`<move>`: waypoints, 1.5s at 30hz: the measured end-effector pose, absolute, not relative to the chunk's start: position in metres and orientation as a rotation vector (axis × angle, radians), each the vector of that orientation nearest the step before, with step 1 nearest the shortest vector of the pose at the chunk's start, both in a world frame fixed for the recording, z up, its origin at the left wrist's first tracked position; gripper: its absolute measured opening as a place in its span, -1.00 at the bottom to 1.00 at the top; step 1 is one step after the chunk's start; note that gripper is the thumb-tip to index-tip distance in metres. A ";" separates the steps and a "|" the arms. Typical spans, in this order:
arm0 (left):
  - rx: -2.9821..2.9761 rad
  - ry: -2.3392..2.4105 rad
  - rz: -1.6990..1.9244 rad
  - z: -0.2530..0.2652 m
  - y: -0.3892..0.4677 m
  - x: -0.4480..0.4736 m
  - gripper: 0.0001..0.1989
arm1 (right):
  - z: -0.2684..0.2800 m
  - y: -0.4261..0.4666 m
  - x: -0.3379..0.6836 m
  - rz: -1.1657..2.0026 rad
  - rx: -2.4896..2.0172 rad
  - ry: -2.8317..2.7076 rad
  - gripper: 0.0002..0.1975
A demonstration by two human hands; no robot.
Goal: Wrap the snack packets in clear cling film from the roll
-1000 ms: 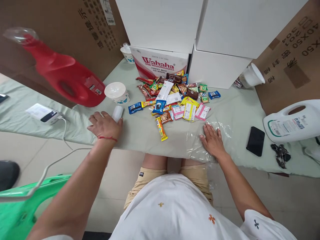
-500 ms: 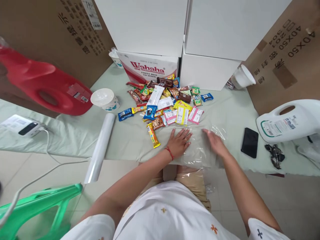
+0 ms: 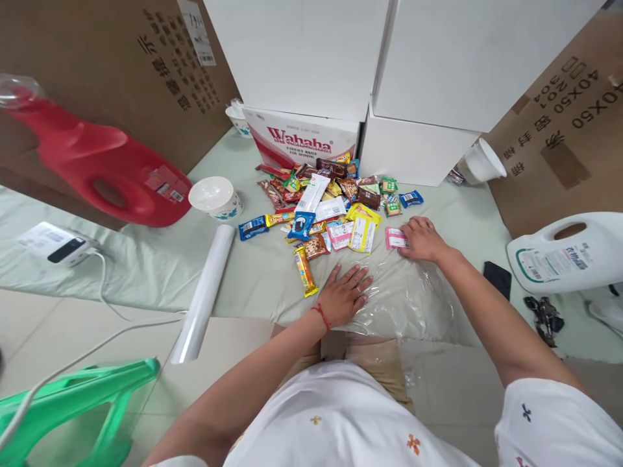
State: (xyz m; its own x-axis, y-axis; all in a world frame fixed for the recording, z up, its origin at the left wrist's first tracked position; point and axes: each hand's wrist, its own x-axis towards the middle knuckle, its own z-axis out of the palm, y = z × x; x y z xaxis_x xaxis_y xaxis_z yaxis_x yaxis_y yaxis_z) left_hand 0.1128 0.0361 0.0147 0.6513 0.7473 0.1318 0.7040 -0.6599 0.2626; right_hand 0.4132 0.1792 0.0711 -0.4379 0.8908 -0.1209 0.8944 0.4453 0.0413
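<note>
My left hand [image 3: 343,297] lies flat with fingers spread on the near part of the table, pressing the left edge of a clear plastic sheet or bag [image 3: 403,299]. At the right side of the snack pile, my right hand [image 3: 422,239] has its fingers closed on a pink-and-white snack packet [image 3: 396,238], whose right end they hide. Just left of that packet lie a yellow-and-white packet [image 3: 363,233] and another pink one [image 3: 339,235]. Chocolate-coloured, red and blue wrapped snacks make up the rest of the heap. A yellow-orange snack bar [image 3: 305,272] rests beyond my left fingers.
White boxes [image 3: 423,152] and a Wahaha carton [image 3: 302,139] stand behind the pile. To the left are a paper tub [image 3: 215,198], a plastic roll [image 3: 204,292] and a red jug [image 3: 121,175]. A phone [image 3: 497,280], keys [image 3: 544,318] and a white jug [image 3: 567,253] are right.
My right hand has moved forward from the plastic to the pink-and-white packet and closed on it, shifting it slightly away from the pile. My left hand stays on the plastic. The view has shifted slightly.
</note>
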 end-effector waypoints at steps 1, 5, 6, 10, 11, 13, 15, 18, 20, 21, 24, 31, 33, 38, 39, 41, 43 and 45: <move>2.676 1.193 0.345 0.015 0.036 0.113 -0.48 | 0.070 0.179 0.417 -0.097 1.672 2.516 -0.35; 2.669 1.190 0.368 0.015 0.035 0.113 -0.47 | 0.070 0.178 0.418 -0.339 2.040 2.255 -0.28; 2.666 1.185 0.374 0.014 0.035 0.113 -0.47 | 0.073 0.178 0.414 -0.403 2.191 2.164 -0.28; 2.660 1.172 0.401 0.013 0.035 0.112 -0.47 | 0.084 0.175 0.381 -0.731 2.754 1.845 -0.28; 2.659 1.173 0.408 0.013 0.035 0.112 -0.47 | 0.084 0.175 0.366 -0.801 2.798 1.839 -0.24; 2.650 1.174 0.422 0.013 0.035 0.112 -0.47 | 0.077 0.174 0.328 -0.868 2.807 1.896 -0.20; 2.634 1.172 0.430 0.013 0.034 0.113 -0.47 | 0.065 0.175 0.288 -0.849 2.842 1.959 -0.18; 2.625 1.169 0.421 0.012 0.034 0.113 -0.48 | 0.053 0.178 0.245 -0.748 2.843 1.984 -0.09; 2.626 1.173 0.416 0.012 0.036 0.113 -0.47 | 0.056 0.178 0.238 -0.761 2.775 1.959 -0.09; 2.624 1.179 0.417 0.012 0.037 0.113 -0.47 | 0.060 0.176 0.242 -0.782 2.734 1.963 -0.13; 2.617 1.190 0.423 0.013 0.047 0.109 -0.47 | 0.086 0.162 0.279 -0.858 2.606 2.103 -0.28; 2.673 1.124 0.331 0.011 0.076 0.099 -0.42 | 0.138 0.090 0.383 -0.545 1.777 2.726 -0.15; 2.683 1.122 0.311 0.011 0.081 0.097 -0.41 | 0.136 0.071 0.386 -0.510 1.591 2.684 -0.17; 2.660 1.173 0.256 0.016 0.087 0.097 -0.41 | 0.108 0.048 0.360 -0.451 1.435 2.622 -0.14; 2.655 1.183 0.246 0.017 0.088 0.097 -0.41 | 0.102 0.048 0.355 -0.453 1.449 2.605 -0.14; 2.651 1.197 0.225 0.019 0.089 0.097 -0.41 | 0.091 0.047 0.350 -0.466 1.507 2.562 -0.16; 2.656 1.204 0.210 0.019 0.089 0.096 -0.41 | 0.084 0.046 0.350 -0.483 1.592 2.538 -0.19; 2.667 1.206 0.213 0.019 0.089 0.096 -0.42 | 0.080 0.042 0.352 -0.496 1.670 2.536 -0.22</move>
State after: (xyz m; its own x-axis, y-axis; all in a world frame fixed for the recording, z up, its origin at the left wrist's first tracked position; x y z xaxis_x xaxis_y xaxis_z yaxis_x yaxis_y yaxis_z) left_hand 0.0959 0.0887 0.0192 0.6556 0.7538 0.0457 0.7240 -0.6445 0.2458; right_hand 0.3523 0.0418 0.0801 -0.4094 0.8834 -0.2282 0.9042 0.3595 -0.2305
